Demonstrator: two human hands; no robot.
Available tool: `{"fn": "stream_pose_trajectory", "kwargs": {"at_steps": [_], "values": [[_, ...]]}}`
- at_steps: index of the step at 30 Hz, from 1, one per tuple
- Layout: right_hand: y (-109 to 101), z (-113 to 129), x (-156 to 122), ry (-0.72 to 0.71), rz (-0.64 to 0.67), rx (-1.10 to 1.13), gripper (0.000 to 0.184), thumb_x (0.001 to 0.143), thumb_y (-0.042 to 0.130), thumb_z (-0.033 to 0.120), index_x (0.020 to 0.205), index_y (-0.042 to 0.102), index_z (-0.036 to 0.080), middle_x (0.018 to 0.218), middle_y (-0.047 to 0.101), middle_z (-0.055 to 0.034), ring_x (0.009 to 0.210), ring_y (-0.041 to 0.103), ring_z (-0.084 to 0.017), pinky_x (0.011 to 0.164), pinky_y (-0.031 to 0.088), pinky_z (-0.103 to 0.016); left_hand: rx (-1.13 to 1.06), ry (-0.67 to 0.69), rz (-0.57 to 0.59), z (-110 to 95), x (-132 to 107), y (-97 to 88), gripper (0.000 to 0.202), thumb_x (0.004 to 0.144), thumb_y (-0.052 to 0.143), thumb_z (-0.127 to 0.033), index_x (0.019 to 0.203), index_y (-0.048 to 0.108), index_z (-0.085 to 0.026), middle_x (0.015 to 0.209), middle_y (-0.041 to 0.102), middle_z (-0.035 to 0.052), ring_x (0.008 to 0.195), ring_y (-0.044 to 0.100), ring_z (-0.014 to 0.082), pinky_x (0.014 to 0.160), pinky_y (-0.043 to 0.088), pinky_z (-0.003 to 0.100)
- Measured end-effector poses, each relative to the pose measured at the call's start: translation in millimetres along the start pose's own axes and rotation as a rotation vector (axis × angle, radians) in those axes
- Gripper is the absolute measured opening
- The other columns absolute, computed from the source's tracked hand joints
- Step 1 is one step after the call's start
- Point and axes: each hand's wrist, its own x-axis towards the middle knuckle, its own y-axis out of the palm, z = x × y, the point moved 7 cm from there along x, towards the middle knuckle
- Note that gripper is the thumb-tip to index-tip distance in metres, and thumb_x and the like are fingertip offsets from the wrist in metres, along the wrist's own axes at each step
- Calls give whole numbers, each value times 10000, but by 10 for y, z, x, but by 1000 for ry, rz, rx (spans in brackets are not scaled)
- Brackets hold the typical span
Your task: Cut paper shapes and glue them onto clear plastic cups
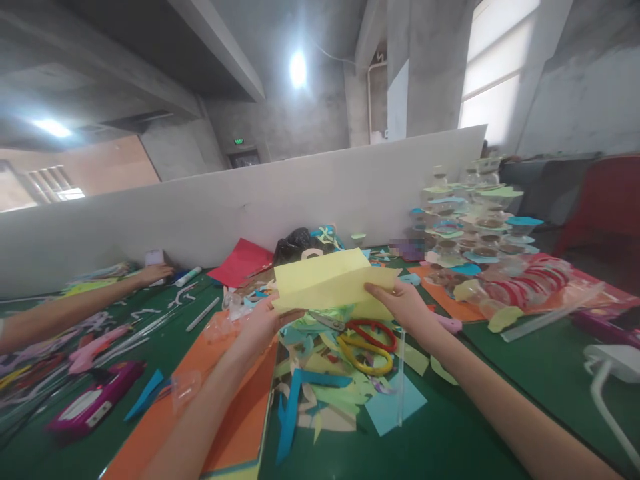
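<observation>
A sheet of yellow paper [323,277], partly folded over on itself, is held up between my two hands above the table. My left hand [265,323] grips its lower left corner, the fingers partly hidden behind it. At the right edge my right hand [393,300] pinches the paper between thumb and fingers. Just below lie scissors [370,353] with one red and one yellow handle, on a heap of coloured paper scraps [325,400]. A light blue paper square [397,403] sits near them with a clear straw across it.
Orange sheets [240,427] lie under my left forearm. Stacked clear plastic cups [445,227] with paper pieces stand at the right. Another person's hand [156,273] reaches in from the left. A pink glue gun [97,348] and a purple device [97,400] lie at left.
</observation>
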Motion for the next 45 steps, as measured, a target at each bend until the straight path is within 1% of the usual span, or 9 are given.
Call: {"fn": "stream_pose_trajectory", "kwargs": {"at_steps": [4, 7, 11, 14, 19, 23, 28, 33, 45], "values": [[0, 34, -26, 12, 19, -33, 395, 783, 692, 551, 950, 756, 199, 1021, 757, -75, 953, 699, -285, 826, 562, -429, -74, -65, -81, -26, -76, -28, 371, 681, 772, -300, 1035, 730, -195, 1143, 746, 104, 1122, 669, 297, 900, 557, 354], [14, 101, -47, -45, 26, -63, 345, 766, 706, 523, 933, 771, 228, 1107, 726, -76, 1123, 630, -296, 958, 506, -445, -82, -146, -170, -27, -165, -61, 283, 722, 744, -325, 980, 723, -211, 1145, 744, 96, 1151, 657, 298, 863, 565, 326], [37, 207, -76, -220, 23, -133, 349, 790, 673, 540, 922, 774, 232, 1335, 606, -106, 1275, 522, -311, 1046, 445, -450, -131, -208, -24, 60, -171, 21, 393, 740, 753, -346, 1103, 696, -205, 1203, 720, 102, 1127, 668, 303, 865, 577, 353], [42, 263, -91, -377, 11, -207, 321, 846, 634, 524, 958, 766, 254, 1356, 597, -94, 1266, 535, -290, 1065, 430, -445, -107, -227, 105, 168, -133, 81, 514, 741, 776, -304, 1227, 644, -203, 1238, 702, 106, 1080, 691, 291, 897, 572, 365], [4, 295, -85, -509, -19, -259, 255, 876, 624, 471, 983, 764, 287, 1370, 596, -63, 1240, 554, -270, 1056, 438, -432, -78, -242, 117, 262, -83, 87, 476, 745, 784, -236, 1194, 642, -169, 1154, 732, 124, 898, 745, 233, 788, 598, 292], [8, 301, -73, -446, 29, -216, 243, 870, 628, 463, 977, 768, 295, 1367, 600, -47, 1258, 534, -280, 1075, 410, -440, -102, -220, 114, 224, -59, 59, 477, 731, 781, -166, 1185, 638, -184, 1113, 749, 99, 815, 750, 192, 698, 602, 241], [67, 226, -41, -240, 131, -133, 306, 839, 635, 506, 972, 772, 267, 1288, 647, -61, 1224, 546, -298, 1053, 412, -453, -100, -229, 80, 228, -28, -15, 398, 695, 782, -160, 1075, 664, -177, 990, 776, 73, 785, 756, 199, 691, 607, 250], [57, 132, -3, -101, 118, -109, 356, 789, 657, 521, 951, 784, 230, 1146, 707, -87, 1112, 613, -300, 956, 475, -429, -103, -247, 36, 240, -27, -28, 332, 695, 728, -173, 1024, 689, -151, 1091, 759, 120, 843, 760, 257, 715, 609, 312], [-5, 126, -57, 51, 70, -155, 412, 788, 662, 538, 982, 759, 188, 1050, 747, -76, 954, 684, -267, 843, 534, -368, -63, -210, 112, 274, -16, -1, 440, 740, 743, -272, 1170, 705, -184, 1155, 747, 102, 1129, 668, 306, 1001, 515, 427]]}}
